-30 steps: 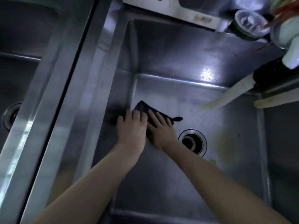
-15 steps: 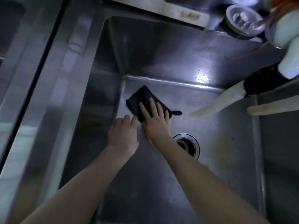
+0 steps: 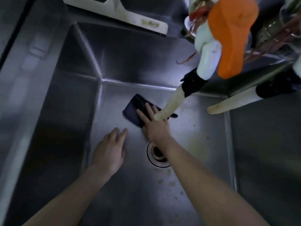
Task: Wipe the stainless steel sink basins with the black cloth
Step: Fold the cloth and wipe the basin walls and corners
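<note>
Dim bluish light. White tray (image 3: 130, 15) at top; orange lever (image 3: 231, 38) upper right.

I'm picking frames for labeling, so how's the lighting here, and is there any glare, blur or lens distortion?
Head view: dim, bluish light, a soft glare patch on the back wall of the sink basin; head view: the black cloth under the right hand smears along its left edge, the frame's left side is soft; head view: the wide lens bends the basin's edges.

Found open basin floor (image 3: 138, 201) toward the near wall. Obstructed back right by a pale hose end (image 3: 170, 106) overhanging the black cloth (image 3: 132, 111); second hose end (image 3: 228, 103) along the right rim.
</note>
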{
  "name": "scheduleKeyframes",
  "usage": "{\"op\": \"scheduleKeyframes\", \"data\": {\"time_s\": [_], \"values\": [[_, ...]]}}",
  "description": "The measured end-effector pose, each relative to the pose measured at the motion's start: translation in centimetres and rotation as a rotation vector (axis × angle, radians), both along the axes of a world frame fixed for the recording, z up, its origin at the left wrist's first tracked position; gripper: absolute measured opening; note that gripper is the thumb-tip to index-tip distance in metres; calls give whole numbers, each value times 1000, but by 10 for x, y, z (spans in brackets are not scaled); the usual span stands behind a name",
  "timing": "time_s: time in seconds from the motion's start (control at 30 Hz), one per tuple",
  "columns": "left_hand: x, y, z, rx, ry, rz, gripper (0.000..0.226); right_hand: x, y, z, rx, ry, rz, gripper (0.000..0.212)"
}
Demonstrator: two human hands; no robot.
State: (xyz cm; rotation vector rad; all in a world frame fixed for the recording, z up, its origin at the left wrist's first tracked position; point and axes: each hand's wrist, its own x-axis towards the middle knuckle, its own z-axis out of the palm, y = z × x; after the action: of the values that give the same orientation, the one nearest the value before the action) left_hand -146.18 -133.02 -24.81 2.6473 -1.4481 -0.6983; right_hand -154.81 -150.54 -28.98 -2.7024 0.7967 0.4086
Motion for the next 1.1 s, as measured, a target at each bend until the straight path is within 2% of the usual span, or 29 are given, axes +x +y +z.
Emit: {"op": "scheduleKeyframes", "data": {"time_s": [0.2, 0.27, 0.53, 0.73, 0.9, 1.0, 1.1], "values": [[-19, -20, -12, -1, 46, -112, 63, -14, -83, 10, -49, 75, -147, 72], [-29, -20, -14, 2, 66, -112, 61, -27, -75, 4, -13, 37, -189, 65], [-58, -21, -20, -65, 54, -208, 63, -137, 3, 2, 7, 26, -114, 70], [-62, -52, -22, -118, 29, -203, 61, -108, -81, 4, -58, 67, -281, 65], [-60, -64, -30, -123, 25, -223, 59, -123, -163, 0, -171, 97, -291, 63], [-67, -58, -31, -124, 38, -243, 63, -156, -166, -1, -163, 97, -375, 65], [-78, -46, -28, -144, 65, -253, 65, -187, -131, -1, -165, 81, -371, 70]]}}
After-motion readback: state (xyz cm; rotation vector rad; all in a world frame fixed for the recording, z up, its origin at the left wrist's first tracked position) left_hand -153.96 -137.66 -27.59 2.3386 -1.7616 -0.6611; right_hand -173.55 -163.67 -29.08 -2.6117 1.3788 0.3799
